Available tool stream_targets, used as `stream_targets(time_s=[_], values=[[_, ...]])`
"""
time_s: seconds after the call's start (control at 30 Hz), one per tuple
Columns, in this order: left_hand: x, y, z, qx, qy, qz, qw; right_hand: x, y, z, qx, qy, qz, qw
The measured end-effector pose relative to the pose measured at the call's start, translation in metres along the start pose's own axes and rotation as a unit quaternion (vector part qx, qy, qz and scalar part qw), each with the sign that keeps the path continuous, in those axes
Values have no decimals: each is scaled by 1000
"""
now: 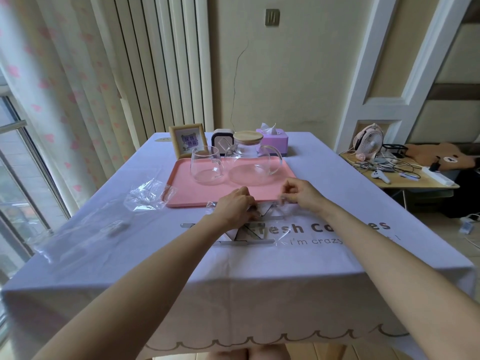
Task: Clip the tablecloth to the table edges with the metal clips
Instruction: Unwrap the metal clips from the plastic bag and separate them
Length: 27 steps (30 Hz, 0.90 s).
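Clear wrapping (pixel 145 196) lies crumpled at left. Mid-table, the left hand (pixel 233 203) curls its fingers onto the metal clips (pixel 246 242), and the right hand (pixel 302 194) pinches their plastic sleeve (pixel 289 216). The tablecloth (pixel 259 294) hangs loose: no edge looks clipped, so every clip is yet to place.

my left hand (pixel 235 205) and right hand (pixel 302 194) bare; forearms (pixel 145 268) uncovered to the frame edge; knees (pixel 262 354) bare too.

Soft daylight from left window (pixel 15 162); edges warped
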<state>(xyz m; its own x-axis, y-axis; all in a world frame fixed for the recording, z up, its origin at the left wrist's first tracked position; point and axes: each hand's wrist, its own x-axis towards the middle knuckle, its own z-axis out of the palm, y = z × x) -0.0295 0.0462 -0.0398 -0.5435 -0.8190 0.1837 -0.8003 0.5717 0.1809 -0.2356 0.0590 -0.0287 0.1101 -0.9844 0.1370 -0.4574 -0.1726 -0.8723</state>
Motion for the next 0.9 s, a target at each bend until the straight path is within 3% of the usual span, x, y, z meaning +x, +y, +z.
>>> stream_targets(time_s=[0.13, 0.23, 0.3, 0.4, 0.5, 0.6, 0.7, 0.9], values=[[0, -1, 1, 1, 3, 0, 1000, -8, 12, -15, 27, 89, 28, 995], [2, -3, 2, -2, -9, -6, 1000, -15, 21, -21, -8, 91, 58, 994], [2, -6, -1, -46, -14, -9, 999, -18, 26, -23, -90, 76, 70, 991], [-5, -14, -10, -160, 88, -52, 982, -22, 29, -25, -271, 59, 57, 959], [-19, -31, -19, -86, 208, -186, 956, -26, 24, -23, -349, 49, 49, 935], [-30, -50, -23, 43, 99, -310, 944, -24, 20, -18, -381, 57, 45, 922], [-33, -58, -19, 47, 5, -341, 939, -21, 15, -10, -347, 72, 57, 933], [-28, -57, -10, -68, 26, -323, 943, -20, 13, -3, -241, 67, 66, 966]])
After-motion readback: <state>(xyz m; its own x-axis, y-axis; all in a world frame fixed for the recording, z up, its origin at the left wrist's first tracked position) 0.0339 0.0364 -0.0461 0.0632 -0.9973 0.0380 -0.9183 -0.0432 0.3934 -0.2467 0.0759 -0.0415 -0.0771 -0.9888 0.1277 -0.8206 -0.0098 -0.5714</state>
